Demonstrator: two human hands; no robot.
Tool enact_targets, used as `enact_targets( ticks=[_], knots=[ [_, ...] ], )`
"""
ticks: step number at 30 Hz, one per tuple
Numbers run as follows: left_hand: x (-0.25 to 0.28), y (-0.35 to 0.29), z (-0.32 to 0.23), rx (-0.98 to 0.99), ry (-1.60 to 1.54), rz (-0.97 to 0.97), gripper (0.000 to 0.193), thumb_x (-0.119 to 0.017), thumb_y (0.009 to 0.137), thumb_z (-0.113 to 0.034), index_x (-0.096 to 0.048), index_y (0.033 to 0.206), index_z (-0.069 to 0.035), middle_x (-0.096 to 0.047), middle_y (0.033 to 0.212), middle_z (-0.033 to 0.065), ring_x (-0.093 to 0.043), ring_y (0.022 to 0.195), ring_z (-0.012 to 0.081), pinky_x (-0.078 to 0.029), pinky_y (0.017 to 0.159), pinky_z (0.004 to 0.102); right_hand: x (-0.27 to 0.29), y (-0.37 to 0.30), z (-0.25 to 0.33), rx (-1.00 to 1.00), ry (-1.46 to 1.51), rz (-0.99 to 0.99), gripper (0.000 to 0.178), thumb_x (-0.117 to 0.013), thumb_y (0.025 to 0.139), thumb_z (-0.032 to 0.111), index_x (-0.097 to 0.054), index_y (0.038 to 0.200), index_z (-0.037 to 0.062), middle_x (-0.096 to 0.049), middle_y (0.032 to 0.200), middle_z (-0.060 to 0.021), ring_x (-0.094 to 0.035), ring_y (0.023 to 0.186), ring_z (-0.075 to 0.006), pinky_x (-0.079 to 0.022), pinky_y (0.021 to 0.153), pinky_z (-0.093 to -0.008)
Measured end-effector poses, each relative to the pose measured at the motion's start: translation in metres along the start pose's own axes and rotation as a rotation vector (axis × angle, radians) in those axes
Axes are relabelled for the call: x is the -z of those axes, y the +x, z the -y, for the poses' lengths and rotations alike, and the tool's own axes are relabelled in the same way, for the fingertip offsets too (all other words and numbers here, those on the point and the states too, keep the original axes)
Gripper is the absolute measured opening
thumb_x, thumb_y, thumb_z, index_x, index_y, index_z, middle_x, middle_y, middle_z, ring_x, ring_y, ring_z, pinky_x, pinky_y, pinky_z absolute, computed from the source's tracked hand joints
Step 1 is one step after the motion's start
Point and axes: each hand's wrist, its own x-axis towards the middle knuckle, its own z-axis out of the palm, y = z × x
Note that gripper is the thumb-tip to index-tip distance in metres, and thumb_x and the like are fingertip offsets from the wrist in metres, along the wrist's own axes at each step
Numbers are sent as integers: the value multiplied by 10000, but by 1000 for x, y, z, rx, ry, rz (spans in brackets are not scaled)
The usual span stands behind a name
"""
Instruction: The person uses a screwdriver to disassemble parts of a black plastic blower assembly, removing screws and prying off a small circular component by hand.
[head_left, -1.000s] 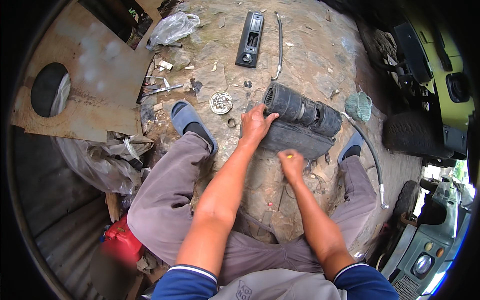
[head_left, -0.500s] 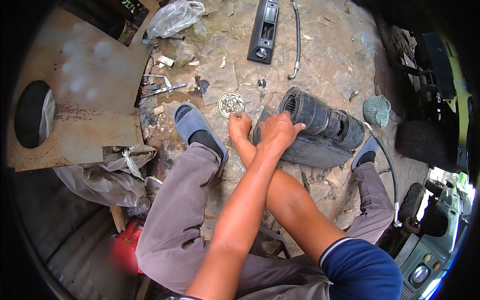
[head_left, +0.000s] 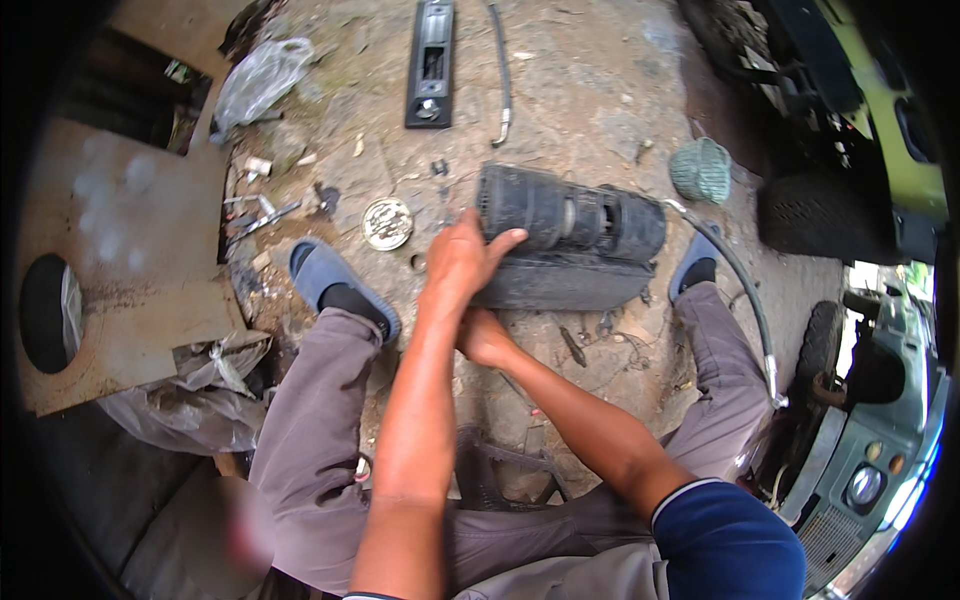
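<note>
A black blower unit [head_left: 575,215] with a ribbed round housing on a flat, box-like base lies on the ground in front of me. My left hand [head_left: 460,262] grips its left end, thumb stretched out along the housing. Close below, my right hand [head_left: 484,338] is at the unit's near left corner. Its fingers are hidden behind my left wrist, so what they hold does not show. Left of the unit sits a round, shallow tin [head_left: 387,223] with small metal pieces in it.
A black panel [head_left: 430,70] and a hose [head_left: 502,75] lie at the far side. A green basket [head_left: 700,170] and a longer hose [head_left: 745,275] are on the right, near vehicles. Rusty sheet metal [head_left: 140,300] and plastic bags [head_left: 262,82] are at left.
My right hand has drawn back from beside the tin to the blower unit's near corner. The unit now lies straighter, its fan opening turned from view. My left hand stays at its left end.
</note>
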Motion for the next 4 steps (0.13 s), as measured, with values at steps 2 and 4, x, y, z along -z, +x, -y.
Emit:
enact_targets(
  ticks=[2, 4],
  knots=[
    [-2, -4, -13, -29, -19, -42, 804, -738, 856, -662, -624, 1182, 65, -725, 978, 302, -716, 956, 457, -551, 840, 497, 104, -44, 26, -339, 96, -21, 379, -704, 966, 375, -716, 969, -5, -716, 782, -163, -683, 656, -272, -536, 614, -407],
    [-15, -3, -2, -76, -27, -147, 725, -740, 862, -636, -604, 1139, 19, -716, 876, 297, -705, 906, 489, -540, 785, 534, 156, -68, 33, -444, 224, -181, 395, -684, 982, 399, -721, 941, 8, -704, 721, -155, -645, 504, -222, -507, 466, -353]
  ],
)
